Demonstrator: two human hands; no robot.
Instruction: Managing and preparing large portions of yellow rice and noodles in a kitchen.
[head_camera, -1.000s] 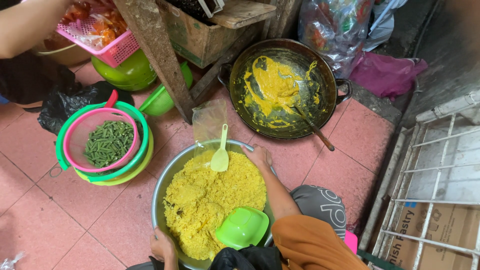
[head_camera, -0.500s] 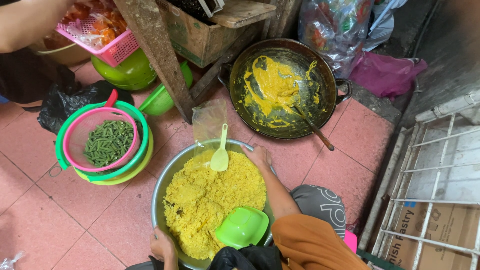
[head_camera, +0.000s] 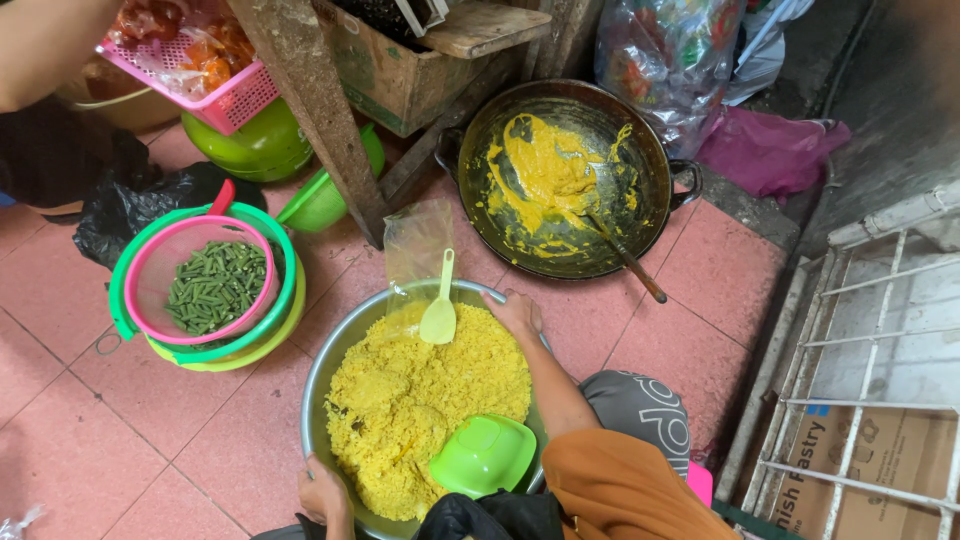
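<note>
Large metal basin (head_camera: 318, 385) on the pink tiled floor (head_camera: 130, 420), heaped with yellow rice (head_camera: 420, 400). Right hand (head_camera: 517, 312) rests on the far rim of the basin, fingers curled over the edge, gripping it. Left hand (head_camera: 322, 492) clasps the near rim, low in the view, fingers closed on the metal.

Pale green plastic paddle (head_camera: 439, 312) stands stuck in the rice near the far rim, just beside the right hand, not touched by it. Green plastic bowl (head_camera: 484, 455) lies upside down on the rice at the near right side.

Behind the basin: clear plastic bag (head_camera: 415, 245) upright against the rim. Dark wok (head_camera: 565, 180) smeared with yellow paste, a wooden spoon (head_camera: 625, 258) leaning in it. Left of the basin, well apart: stacked colanders (head_camera: 205, 290), pink inside green, holding cut green beans (head_camera: 215, 287).
</note>
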